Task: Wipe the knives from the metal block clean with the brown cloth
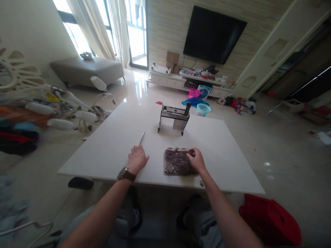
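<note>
My left hand (138,159) lies palm down on the white table (108,151), thumb apart from the fingers. A slim silvery rod (142,137) points away from just beyond its fingertips; whether its near end runs under them is hidden. On the right, a shaggy brown cloth mat (177,162) with paler patches lies close to the front edge. My right hand (198,161) is closed over its upper right part, pinching a small dark piece (191,153) with a bit of red. Beyond the mat stands a small dark-framed rack (174,112) on short legs.
A red pointed piece (159,103) shows near the table's far edge. Past it are a turquoise basket (203,109) and a pink basket (193,93) on the floor. A red stool or bag (270,220) sits at the lower right. Lamp parts (85,116) crowd the left.
</note>
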{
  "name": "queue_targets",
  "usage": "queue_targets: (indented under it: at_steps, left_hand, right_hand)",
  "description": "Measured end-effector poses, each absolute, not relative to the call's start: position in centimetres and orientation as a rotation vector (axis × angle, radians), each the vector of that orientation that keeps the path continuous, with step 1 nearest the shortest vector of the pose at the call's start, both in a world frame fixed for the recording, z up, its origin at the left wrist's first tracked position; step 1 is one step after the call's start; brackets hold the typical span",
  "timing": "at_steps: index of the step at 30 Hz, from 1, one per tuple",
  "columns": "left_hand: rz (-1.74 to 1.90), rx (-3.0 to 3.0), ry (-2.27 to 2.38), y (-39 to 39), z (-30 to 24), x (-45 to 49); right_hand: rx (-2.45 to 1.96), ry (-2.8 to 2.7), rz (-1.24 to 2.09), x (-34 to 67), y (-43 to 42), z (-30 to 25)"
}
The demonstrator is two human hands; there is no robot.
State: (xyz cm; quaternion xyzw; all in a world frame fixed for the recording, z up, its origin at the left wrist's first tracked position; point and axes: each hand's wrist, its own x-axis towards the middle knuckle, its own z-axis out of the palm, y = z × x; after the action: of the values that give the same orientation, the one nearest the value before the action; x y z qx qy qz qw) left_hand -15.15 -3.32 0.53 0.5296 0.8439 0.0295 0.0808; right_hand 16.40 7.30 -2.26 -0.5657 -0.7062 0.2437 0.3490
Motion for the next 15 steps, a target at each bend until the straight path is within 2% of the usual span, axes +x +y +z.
queue_targets:
  at_steps: [6, 15]
  left_hand:
    - [0.204, 1.714, 2.331, -3.0, 2.1, -12.6]
    - [0.328, 1.669, 2.236, -2.9, 3.6, -12.5]
  right_hand:
    - [-1.412, -1.634, 0.604, 14.7, 8.9, -0.1]
    - [-1.494, -1.661, 0.465, 8.8, 23.2, 11.6]
